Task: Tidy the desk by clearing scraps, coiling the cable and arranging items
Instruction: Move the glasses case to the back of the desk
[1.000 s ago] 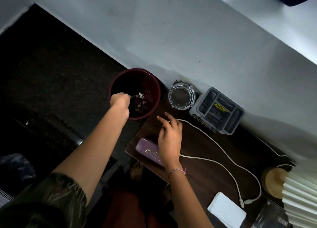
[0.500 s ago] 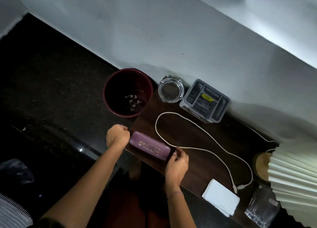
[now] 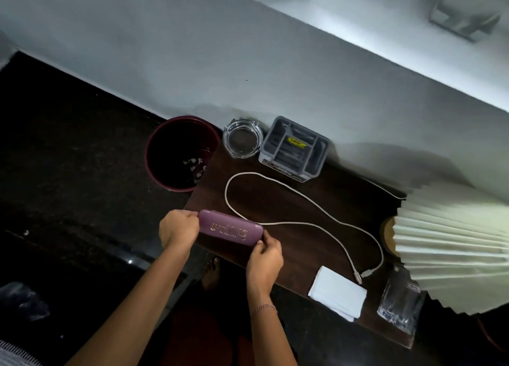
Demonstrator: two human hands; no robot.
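A purple case [image 3: 230, 227] with gold lettering lies at the front left corner of the dark wooden desk [image 3: 278, 200]. My left hand [image 3: 179, 228] grips its left end and my right hand [image 3: 265, 255] pinches its right end. A white cable [image 3: 303, 223] loops loosely across the desk, its plug ends lying near a white paper pad [image 3: 337, 292]. The dark red bin [image 3: 180, 153] on the floor by the desk's left edge holds white paper scraps [image 3: 195, 167].
A glass ashtray [image 3: 242, 142] and a grey compartment organiser [image 3: 294, 149] stand at the back against the wall. A pleated lamp shade [image 3: 451, 244] covers the right side. A clear glass [image 3: 399, 307] stands at the front right. A bare foot [image 3: 210, 273] shows below the desk edge.
My left hand left the bin after dropping scraps and came to the case's left end. My right hand slid off the cable to the case's right end. The view shifted right.
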